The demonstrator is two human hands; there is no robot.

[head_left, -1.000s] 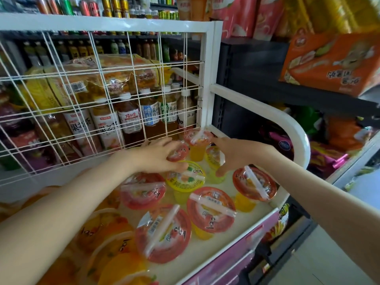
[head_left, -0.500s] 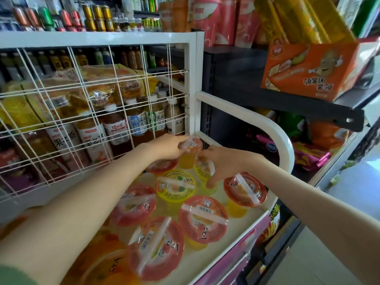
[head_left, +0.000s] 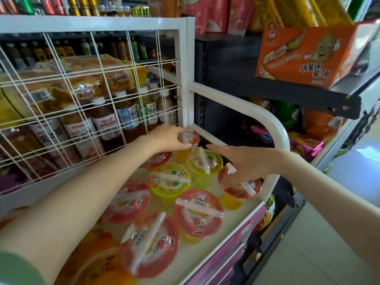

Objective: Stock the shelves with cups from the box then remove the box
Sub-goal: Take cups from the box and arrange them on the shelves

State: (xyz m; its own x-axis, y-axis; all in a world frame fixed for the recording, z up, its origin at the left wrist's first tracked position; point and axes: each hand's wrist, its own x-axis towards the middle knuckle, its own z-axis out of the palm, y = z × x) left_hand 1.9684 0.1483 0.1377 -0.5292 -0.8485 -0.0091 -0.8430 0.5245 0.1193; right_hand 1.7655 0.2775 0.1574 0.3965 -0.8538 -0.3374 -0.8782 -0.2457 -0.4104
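Several sealed jelly cups stand on the cream shelf [head_left: 207, 254]. Most have red lids [head_left: 198, 214], two have yellow lids [head_left: 169, 179]. My left hand [head_left: 168, 138] reaches to the shelf's back right corner. Its fingers and thumb are closed around a small red-lidded cup [head_left: 190, 138] that stands by the white post. My right hand [head_left: 244, 164] hovers palm down with fingers spread, just right of a yellow-lidded cup [head_left: 204, 163]. Its thumb hangs over a red-lidded cup [head_left: 241, 189] at the shelf's right edge. No stock box shows.
A white wire grid [head_left: 82, 99] backs the shelf, with drink bottles [head_left: 104, 120] behind it. A curved white rail [head_left: 275, 128] bounds the right side. An orange snack carton [head_left: 308, 56] sits on the dark shelf to the right. Larger orange cups [head_left: 96, 262] crowd the near left.
My right hand has let go of the yellow-lidded cup and drawn back to the right. My left hand stays on the small red-lidded cup, now set deeper in the corner.
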